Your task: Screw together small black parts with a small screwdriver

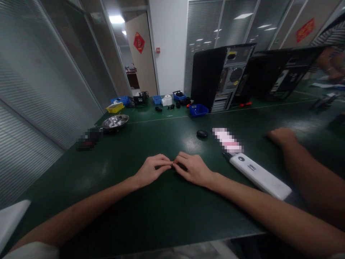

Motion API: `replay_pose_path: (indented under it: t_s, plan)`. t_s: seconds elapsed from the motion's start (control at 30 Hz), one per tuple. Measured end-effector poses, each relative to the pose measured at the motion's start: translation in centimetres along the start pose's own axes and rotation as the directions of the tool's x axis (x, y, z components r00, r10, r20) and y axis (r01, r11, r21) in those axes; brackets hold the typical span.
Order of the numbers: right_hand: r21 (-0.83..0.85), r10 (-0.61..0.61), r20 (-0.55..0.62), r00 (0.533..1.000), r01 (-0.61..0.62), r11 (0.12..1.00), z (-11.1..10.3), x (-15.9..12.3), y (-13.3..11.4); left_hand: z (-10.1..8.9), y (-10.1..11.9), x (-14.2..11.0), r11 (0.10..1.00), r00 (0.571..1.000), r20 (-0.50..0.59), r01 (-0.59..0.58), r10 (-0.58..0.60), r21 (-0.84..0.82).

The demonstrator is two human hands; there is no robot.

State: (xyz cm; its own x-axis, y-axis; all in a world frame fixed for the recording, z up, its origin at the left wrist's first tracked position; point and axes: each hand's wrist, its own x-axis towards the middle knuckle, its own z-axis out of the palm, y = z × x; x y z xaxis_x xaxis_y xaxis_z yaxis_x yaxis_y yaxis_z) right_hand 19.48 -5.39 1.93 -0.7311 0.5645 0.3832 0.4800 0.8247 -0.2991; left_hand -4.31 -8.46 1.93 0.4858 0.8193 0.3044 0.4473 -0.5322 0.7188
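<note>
Above the dark green tabletop (151,212), my left hand (152,169) and my right hand (194,169) meet at the fingertips. The left thumb and fingers are pressed together in a pinch. My right thumb and index finger also close toward the same spot, with the other fingers curled. Whatever lies between the tips, if anything, is too small to make out. Beyond my right hand sits a black computer mouse (202,134). To the right lies a long white device (260,175) with a dark round spot and a handwritten mark, beside a pixelated pink-and-white item (228,140).
Another person's arm (304,162) rests on the table at the right. A steel bowl (115,122) stands back left. Blue bins (198,110), a yellow tray (115,107) and black computer towers (207,77) line the far side. A striped-sleeved person (332,39) is far right.
</note>
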Motion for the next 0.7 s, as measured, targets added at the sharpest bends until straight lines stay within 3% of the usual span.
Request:
replay_pose_path:
  t_s: [0.23,0.5,0.7]
  plan:
    - [-0.040,0.026,-0.006,1.000,-0.026,0.999,-0.2,0.2,0.8,0.0,0.3,0.0,0.984,1.000,0.006,0.026,-0.028,0.178]
    - [-0.144,0.089,0.068,0.994,-0.078,0.986,-0.2,0.3,1.6,0.6,0.0,0.3,0.953,0.992,0.119,0.005,-0.043,0.302]
    - [-0.188,0.114,0.091,0.989,-0.095,0.978,-0.3,0.3,1.8,0.5,-0.1,0.3,0.964,0.991,0.103,0.054,-0.083,0.259]
